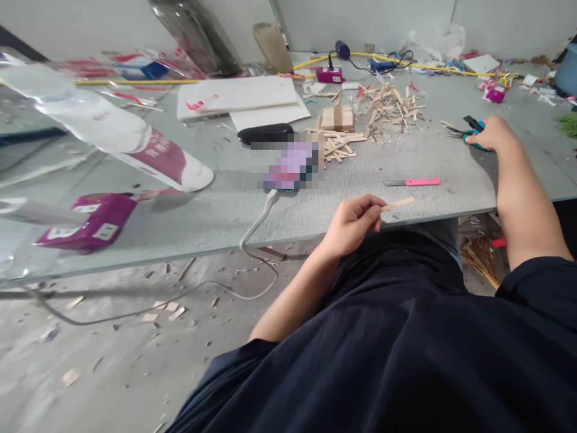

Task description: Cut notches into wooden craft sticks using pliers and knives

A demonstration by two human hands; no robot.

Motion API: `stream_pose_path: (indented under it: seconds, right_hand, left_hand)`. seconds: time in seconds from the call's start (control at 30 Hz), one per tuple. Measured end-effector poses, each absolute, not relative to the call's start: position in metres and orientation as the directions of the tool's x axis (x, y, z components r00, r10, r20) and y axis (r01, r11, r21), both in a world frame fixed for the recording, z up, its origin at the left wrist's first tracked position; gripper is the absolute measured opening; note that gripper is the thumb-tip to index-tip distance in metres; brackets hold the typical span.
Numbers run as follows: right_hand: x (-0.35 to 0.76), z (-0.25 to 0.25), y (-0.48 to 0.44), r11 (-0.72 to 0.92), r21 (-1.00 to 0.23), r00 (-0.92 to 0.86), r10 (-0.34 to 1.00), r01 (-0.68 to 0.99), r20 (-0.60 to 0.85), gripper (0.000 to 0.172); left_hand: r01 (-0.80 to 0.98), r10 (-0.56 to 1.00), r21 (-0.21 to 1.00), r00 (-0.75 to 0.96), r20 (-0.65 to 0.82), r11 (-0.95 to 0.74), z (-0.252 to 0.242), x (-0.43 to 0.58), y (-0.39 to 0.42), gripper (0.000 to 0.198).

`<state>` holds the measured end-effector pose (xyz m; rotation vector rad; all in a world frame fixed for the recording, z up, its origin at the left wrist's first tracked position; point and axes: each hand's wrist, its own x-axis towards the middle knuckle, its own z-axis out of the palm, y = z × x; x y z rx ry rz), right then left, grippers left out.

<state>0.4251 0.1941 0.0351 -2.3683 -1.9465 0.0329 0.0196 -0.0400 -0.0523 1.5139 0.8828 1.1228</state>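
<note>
Near the front edge of the table, my left hand [354, 224] pinches one end of a flat wooden craft stick [400, 204], which points to the right. My right hand [499, 133] reaches out at the far right with its fingers closed around teal-handled pliers [478, 142]; their dark jaws point left. A dark and blue tool [472, 124] lies against the same hand, partly covered by it. Between the two hands, a pink-handled craft knife [421, 181] lies flat on the table.
Beyond my hands are a loose pile of sticks [392, 107] and a stacked bundle of sticks [338, 118]. A phone [293, 163] with a white cable [258, 224] lies left of them. A white bottle [112, 129] and purple box [92, 222] are farther left.
</note>
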Motion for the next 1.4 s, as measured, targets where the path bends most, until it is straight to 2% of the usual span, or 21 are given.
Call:
stream_pose_path:
  seconds: [0.1, 0.17, 0.27, 0.37, 0.5, 0.6, 0.67, 0.7, 0.77, 0.87, 0.93, 1.0, 1.07, 1.17, 1.27, 1.4]
  right_hand:
    - [0.422, 0.036, 0.188, -0.122, -0.069, 0.122, 0.993, 0.99, 0.0, 0.025]
    - [0.412, 0.039, 0.18, -0.035, -0.095, 0.031, 0.999, 0.995, -0.04, 0.031]
    - [0.392, 0.046, 0.166, 0.175, -0.205, -0.199, 0.975, 0.963, -0.101, 0.046]
    - [0.371, 0.049, 0.156, 0.266, -0.258, -0.293, 0.953, 0.929, -0.074, 0.04]
    - [0.348, 0.051, 0.143, 0.272, -0.278, -0.273, 0.961, 0.921, 0.038, 0.029]
    - [0.333, 0.048, 0.123, 0.349, -0.39, -0.306, 0.937, 0.852, 0.17, 0.019]
    - [0.322, 0.041, 0.101, 0.482, -0.497, -0.407, 0.876, 0.721, 0.259, 0.017]
    - [0.316, 0.035, 0.088, 0.557, -0.5, -0.481, 0.829, 0.664, 0.285, 0.019]
    - [0.304, 0.023, 0.064, 0.682, -0.429, -0.599, 0.729, 0.593, 0.331, 0.024]
    - [0.29, 0.006, 0.037, 0.736, -0.354, -0.685, 0.672, 0.577, 0.282, 0.028]
    - [0.284, 0.0, 0.029, 0.744, -0.31, -0.7, 0.665, 0.591, 0.26, 0.031]
    - [0.282, 0.001, 0.024, 0.735, -0.306, -0.698, 0.675, 0.606, 0.24, 0.033]
    - [0.281, 0.009, 0.019, 0.698, -0.341, -0.678, 0.708, 0.63, 0.196, 0.032]
    - [0.275, 0.032, 0.01, 0.579, -0.386, -0.618, 0.786, 0.718, 0.03, 0.028]
    - [0.265, 0.053, 0.005, 0.501, -0.33, -0.585, 0.774, 0.8, -0.242, 0.024]
    - [0.252, 0.062, 0.009, 0.511, -0.239, -0.564, 0.741, 0.826, -0.365, 0.027]
  left_hand:
    - [-0.021, 0.933, 0.976, 0.29, 0.212, -0.215, -0.054, 0.02, -0.039, 0.023]
    - [-0.021, 0.936, 0.977, 0.282, 0.208, -0.211, -0.054, 0.021, -0.039, 0.024]
    - [-0.024, 0.94, 0.979, 0.273, 0.202, -0.203, -0.054, 0.022, -0.039, 0.023]
    - [-0.028, 0.943, 0.978, 0.262, 0.207, -0.207, -0.052, 0.023, -0.039, 0.021]
    - [0.031, 0.947, 0.976, 0.253, 0.2, -0.214, -0.051, 0.022, -0.042, 0.02]
    - [0.272, 0.957, 0.923, 0.174, 0.233, -0.274, -0.049, 0.019, -0.046, 0.022]
    - [0.506, 0.948, 0.803, 0.124, 0.294, -0.315, -0.047, 0.016, -0.047, 0.022]
    - [0.591, 0.941, 0.739, 0.119, 0.316, -0.323, -0.046, 0.016, -0.047, 0.022]
    - [0.692, 0.933, 0.642, 0.136, 0.334, -0.33, -0.045, 0.015, -0.045, 0.023]
    - [0.794, 0.918, 0.517, 0.127, 0.376, -0.321, -0.049, 0.017, -0.043, 0.024]
    - [0.839, 0.878, 0.445, 0.076, 0.473, -0.313, -0.056, 0.02, -0.048, 0.026]
    - [0.856, 0.802, 0.395, 0.039, 0.596, -0.335, -0.067, 0.022, -0.058, 0.03]
    - [0.852, 0.738, 0.339, 0.078, 0.671, -0.399, -0.08, 0.025, -0.071, 0.029]
    - [0.82, 0.73, 0.295, 0.202, 0.653, -0.491, -0.101, 0.03, -0.088, 0.041]
    - [0.865, 0.774, 0.28, 0.176, 0.609, -0.417, -0.117, 0.036, -0.093, 0.056]
    - [0.871, 0.762, 0.281, 0.15, 0.63, -0.404, -0.13, 0.04, -0.085, 0.072]
